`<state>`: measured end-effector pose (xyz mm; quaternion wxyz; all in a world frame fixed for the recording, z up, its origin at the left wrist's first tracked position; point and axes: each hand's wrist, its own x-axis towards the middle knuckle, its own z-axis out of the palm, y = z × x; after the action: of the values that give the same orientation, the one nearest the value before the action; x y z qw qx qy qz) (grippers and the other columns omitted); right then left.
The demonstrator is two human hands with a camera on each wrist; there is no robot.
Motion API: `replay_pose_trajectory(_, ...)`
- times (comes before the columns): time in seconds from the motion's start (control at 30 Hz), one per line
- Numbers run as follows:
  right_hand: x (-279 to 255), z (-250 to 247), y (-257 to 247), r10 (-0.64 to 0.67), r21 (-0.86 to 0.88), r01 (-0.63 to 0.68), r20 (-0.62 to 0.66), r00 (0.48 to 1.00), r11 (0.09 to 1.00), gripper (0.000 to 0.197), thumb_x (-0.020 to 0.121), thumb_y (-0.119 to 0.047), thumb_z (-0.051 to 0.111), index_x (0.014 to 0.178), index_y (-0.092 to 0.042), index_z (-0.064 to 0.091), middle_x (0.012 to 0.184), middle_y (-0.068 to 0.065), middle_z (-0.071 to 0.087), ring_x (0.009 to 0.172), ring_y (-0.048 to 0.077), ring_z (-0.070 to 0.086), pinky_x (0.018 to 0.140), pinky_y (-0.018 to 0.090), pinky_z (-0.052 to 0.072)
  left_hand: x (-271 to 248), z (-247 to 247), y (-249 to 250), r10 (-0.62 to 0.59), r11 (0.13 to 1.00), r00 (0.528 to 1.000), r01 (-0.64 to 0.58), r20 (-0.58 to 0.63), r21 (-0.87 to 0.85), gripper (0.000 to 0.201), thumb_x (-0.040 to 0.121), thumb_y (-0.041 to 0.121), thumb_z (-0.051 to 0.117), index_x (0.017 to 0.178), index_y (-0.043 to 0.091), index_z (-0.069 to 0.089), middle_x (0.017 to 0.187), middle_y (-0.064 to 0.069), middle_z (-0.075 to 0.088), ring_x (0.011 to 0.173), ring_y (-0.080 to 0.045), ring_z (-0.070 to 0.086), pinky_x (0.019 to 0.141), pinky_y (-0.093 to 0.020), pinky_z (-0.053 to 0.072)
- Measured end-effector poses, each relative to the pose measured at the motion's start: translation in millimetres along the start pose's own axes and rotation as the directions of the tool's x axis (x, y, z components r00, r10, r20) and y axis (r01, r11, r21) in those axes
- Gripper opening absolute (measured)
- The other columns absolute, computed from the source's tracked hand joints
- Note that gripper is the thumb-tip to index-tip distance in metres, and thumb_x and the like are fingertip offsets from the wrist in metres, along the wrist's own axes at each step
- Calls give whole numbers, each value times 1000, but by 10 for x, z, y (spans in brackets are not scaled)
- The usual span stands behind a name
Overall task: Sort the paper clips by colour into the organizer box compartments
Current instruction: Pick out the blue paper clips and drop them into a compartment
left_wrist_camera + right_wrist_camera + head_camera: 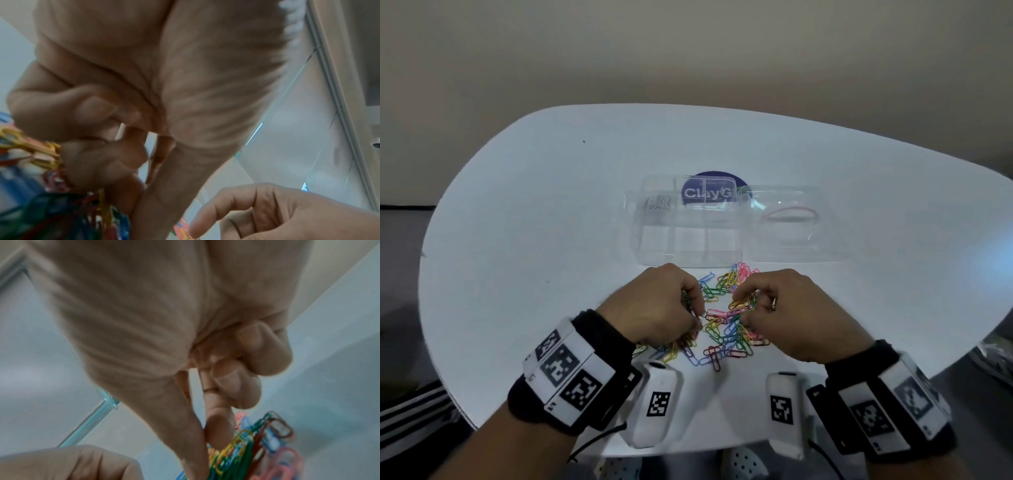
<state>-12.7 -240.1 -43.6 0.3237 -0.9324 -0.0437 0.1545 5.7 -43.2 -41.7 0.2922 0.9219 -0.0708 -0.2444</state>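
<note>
Clips: mixed-colour paper clips (726, 322) heaped on white table (534, 212), just before clear organizer box (688, 222).
Left hand (661, 305): fingers curled, pinching clips.
Right hand (787, 308): fingers curled into heap; grasp unclear.

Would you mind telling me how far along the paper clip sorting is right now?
Barely started. Done: only a small cluster of silvery clips sits in the far-left compartment of the clear organizer box; its near compartments look empty. In hand: the left hand and right hand are both picking at the mixed pile. Left: nearly every coloured clip, still jumbled on the table.
</note>
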Motion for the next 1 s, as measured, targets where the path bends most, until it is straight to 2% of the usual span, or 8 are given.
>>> replay_pose_trajectory(0.13, 39, 30, -21, 8, -39, -7, 32, 999, 999, 14, 77, -20, 68, 75, -35, 69, 51, -21, 58, 61, 9, 59, 70, 34, 55, -1, 10, 6, 7, 1000, 1000, -7, -1, 1, 11, 78, 20, 78, 78, 26, 69, 69, 11, 65, 68, -9, 63, 64, -23, 49)
replay_pose_trajectory(0.27, 62, 45, -16, 17, -38, -16, 20, 1000, 999, 15, 77, -18, 67, 67, -30, 67, 50, -30, 54, 62, 10, 58, 72, 36, 56, -51, -105, -24, -1, 997, 999, -3, -50, -78, 12, 82, 25, 77, 89, 29, 68, 73, 7, 65, 62, -7, 58, 60, -23, 45)
replay_pose_trajectory(0.43, 149, 54, -149, -26, 23, 27, -61, 998, 999, 12, 80, -21, 67, 75, -31, 71, 54, -15, 55, 60, 9, 56, 71, 33, 55, -140, -423, -193, -60, 981, 976, 18, -208, -195, 14, 88, 22, 70, 100, 28, 65, 85, 2, 70, 63, -11, 64, 67, -27, 49)
replay_pose_trajectory(0.53, 275, 127, -313, -42, 14, 43, -62, 997, 999, 10, 82, -29, 67, 86, -36, 71, 70, -14, 59, 76, 15, 62, 81, 37, 55, -141, -423, -248, -81, 980, 982, 48, -169, -191, 8, 86, 25, 73, 94, 27, 71, 79, 3, 69, 57, -4, 61, 63, -22, 47)
replay_pose_trajectory(0.63, 390, 194, -422, 2, -64, -5, -49, 999, 998, 20, 84, -30, 65, 101, -38, 70, 102, -5, 70, 98, 19, 65, 88, 36, 52, -52, -350, -199, -67, 982, 991, 45, -114, -183, 9, 84, 25, 75, 93, 25, 75, 79, 1, 70, 60, -6, 61, 65, -21, 48)
replay_pose_trajectory(0.77, 427, 217, -477, 63, -201, -74, -60, 996, 977, 24, 87, -31, 66, 109, -38, 70, 121, -5, 66, 107, 22, 63, 82, 31, 48, 135, -335, 4, -38, 988, 996, 25, -82, -152, 15, 79, 28, 80, 93, 27, 76, 83, 6, 64, 74, -9, 61, 70, -23, 46)
replay_pose_trajectory(0.87, 405, 180, -496, 90, -236, -111, -99, 991, 965, 16, 85, -32, 69, 101, -34, 72, 111, -3, 71, 99, 24, 65, 76, 30, 47, 217, -290, 164, -10, 1000, 995, 9, -101, -13, 18, 82, 21, 75, 99, 27, 76, 82, 9, 63, 80, -12, 62, 72, -25, 49)
replay_pose_trajectory(1.0, 393, 165, -485, 113, -245, -136, -107, 988, 960, 7, 82, -25, 69, 85, -28, 73, 96, -3, 72, 88, 22, 66, 69, 27, 45, 229, -137, 192, 0, 970, 989, 36, -148, 239, 26, 81, 23, 68, 107, 21, 70, 105, -1, 69, 95, -24, 65, 82, -37, 55)
